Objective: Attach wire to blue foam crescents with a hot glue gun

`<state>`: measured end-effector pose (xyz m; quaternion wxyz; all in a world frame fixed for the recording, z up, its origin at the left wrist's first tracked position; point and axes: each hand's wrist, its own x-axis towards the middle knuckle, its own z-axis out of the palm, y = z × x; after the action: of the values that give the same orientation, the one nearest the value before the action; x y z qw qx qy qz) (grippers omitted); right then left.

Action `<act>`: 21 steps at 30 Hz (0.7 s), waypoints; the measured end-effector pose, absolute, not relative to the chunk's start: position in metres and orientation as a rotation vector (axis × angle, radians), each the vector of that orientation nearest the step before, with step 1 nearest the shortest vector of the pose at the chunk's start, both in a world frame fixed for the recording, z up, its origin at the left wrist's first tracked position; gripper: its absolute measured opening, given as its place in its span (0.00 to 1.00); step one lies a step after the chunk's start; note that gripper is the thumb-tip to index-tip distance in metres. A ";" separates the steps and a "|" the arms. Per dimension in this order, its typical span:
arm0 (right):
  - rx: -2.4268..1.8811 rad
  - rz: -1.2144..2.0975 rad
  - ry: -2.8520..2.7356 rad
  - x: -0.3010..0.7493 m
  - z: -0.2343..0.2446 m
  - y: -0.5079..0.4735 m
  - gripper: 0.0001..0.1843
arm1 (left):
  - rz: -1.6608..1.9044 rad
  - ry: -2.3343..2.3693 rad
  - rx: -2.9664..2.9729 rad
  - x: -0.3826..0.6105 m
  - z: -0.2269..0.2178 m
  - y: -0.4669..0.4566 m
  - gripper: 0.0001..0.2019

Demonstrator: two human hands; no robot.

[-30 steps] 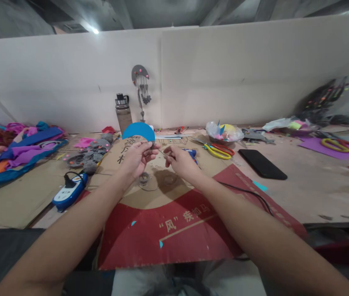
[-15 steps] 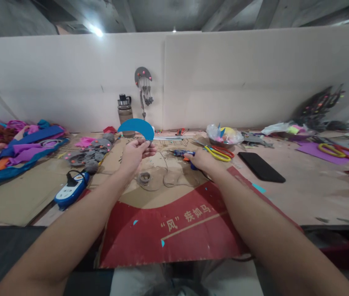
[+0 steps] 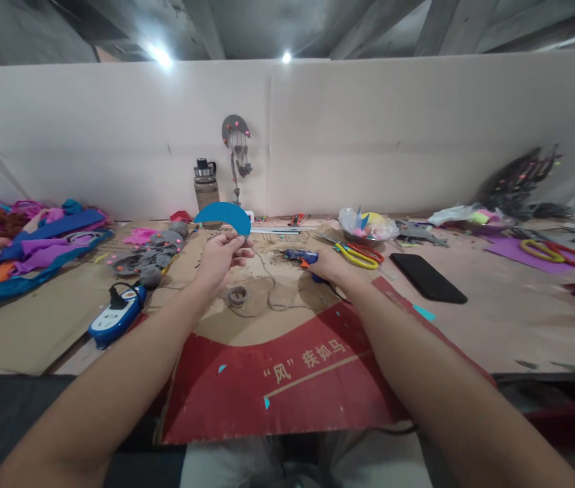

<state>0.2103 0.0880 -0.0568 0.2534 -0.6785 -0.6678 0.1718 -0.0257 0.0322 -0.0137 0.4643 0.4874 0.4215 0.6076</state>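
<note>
A blue felt crescent is pinched by one end in my left hand, its curve arching up and to the left. A grey cord runs from near these fingertips down to a small coil on the cardboard. My right hand is closed around a blue glue gun with an orange trigger, its nozzle pointing left, low over the cardboard. Part of the gun's handle is hidden by the hand. Beneath both hands lies the red and brown cardboard sheet, with small blue scraps on it.
Scissors, a black phone and a bowl of scraps lie to the right. A power strip, grey felt pieces and piled coloured cloth are left. A bottle stands behind by the white partition.
The view has tilted up slightly. My left hand has shifted a little with the blue crescent, and the grey cord now shows near its fingers. My right hand stays on the glue gun.
</note>
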 end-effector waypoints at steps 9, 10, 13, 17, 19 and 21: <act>-1.582 0.900 -1.384 0.206 -0.048 0.088 0.06 | 1.459 1.047 1.165 -0.025 -0.014 0.032 0.07; -1.538 0.926 -1.367 0.203 -0.047 0.087 0.05 | 1.458 1.048 1.160 -0.025 -0.014 0.032 0.07; -1.378 0.996 -1.331 0.193 -0.044 0.082 0.04 | 1.461 1.058 1.148 -0.027 -0.015 0.033 0.07; -1.057 1.070 -1.342 0.184 -0.034 0.066 0.12 | 1.475 1.109 1.133 -0.031 -0.016 0.036 0.07; -1.009 1.023 -1.467 0.179 -0.025 0.052 0.13 | 1.487 1.126 1.138 -0.033 -0.017 0.038 0.07; -1.024 0.934 -1.609 0.174 -0.016 0.037 0.11 | 1.502 1.143 1.151 -0.034 -0.018 0.039 0.07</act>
<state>0.1744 0.0374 -0.0157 0.4871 -0.4212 -0.6616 0.3842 -0.0343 0.0386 -0.0180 0.4490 0.4653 0.4619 0.6071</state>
